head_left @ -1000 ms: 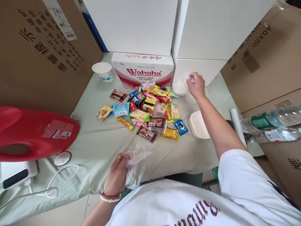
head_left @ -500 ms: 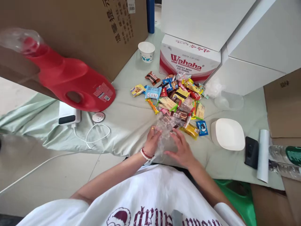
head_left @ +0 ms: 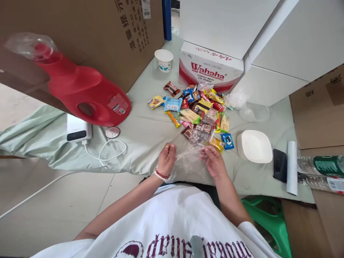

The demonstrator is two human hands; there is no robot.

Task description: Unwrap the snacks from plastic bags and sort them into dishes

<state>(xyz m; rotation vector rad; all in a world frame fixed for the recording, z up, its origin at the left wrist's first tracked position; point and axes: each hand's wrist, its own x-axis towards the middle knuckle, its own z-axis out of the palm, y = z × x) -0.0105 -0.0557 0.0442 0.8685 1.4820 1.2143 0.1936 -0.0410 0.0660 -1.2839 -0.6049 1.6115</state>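
A clear plastic bag (head_left: 189, 163) is stretched between my two hands, just above the near edge of the cloth. My left hand (head_left: 167, 157) pinches its left side; a white bead bracelet and a red one circle that wrist. On the right, my right hand (head_left: 213, 159) grips the other side of the bag between thumb and fingers. Just beyond lies a heap of wrapped snacks (head_left: 189, 115) in many colours. Closest to the bag are brown cocoa packets (head_left: 202, 130), a yellow packet (head_left: 217, 144) and a small blue packet (head_left: 227, 141).
A white bowl (head_left: 255, 146), a black phone (head_left: 280, 165), a white roll (head_left: 291, 168) and plastic bottles (head_left: 319, 165) are at right. Left stand a red jug (head_left: 94, 89) and a white power bank (head_left: 79, 128). Behind are a paper cup (head_left: 163, 60) and a Wahaba carton (head_left: 211, 68).
My hands have moved apart, spreading the crumpled bag into a wider sheet. My right hand's fingers, spread before, now pinch the bag's edge. The view has shifted slightly.
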